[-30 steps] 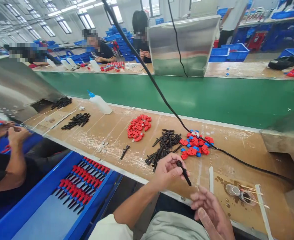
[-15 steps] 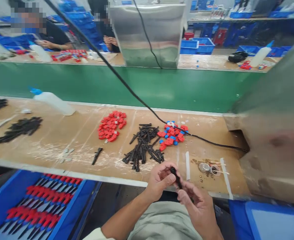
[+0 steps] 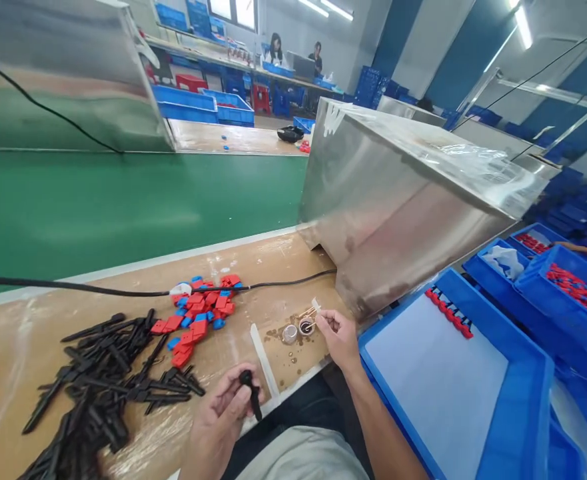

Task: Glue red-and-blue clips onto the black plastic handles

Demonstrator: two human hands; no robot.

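Note:
My left hand grips a slim black plastic part with a rounded top, tilted above the table's front edge. Over the table to the right, my right hand pinches a thin pale stick whose lower end is in a small round cup of dark liquid. Beside that cup is a second small round dish or lid, with brown drops around it. Many similar black parts lie piled left of my left hand. Red and blue plastic pieces are heaped behind them.
A black cable crosses the table and the red-blue heap. A large metal housing stands at the right. Below it, a blue tray holds a row of red-and-black pieces. White tape marks the table.
My view has swung right. My right hand has let go of the black part and moved to the cup, taking hold of a stick. My left hand keeps the part.

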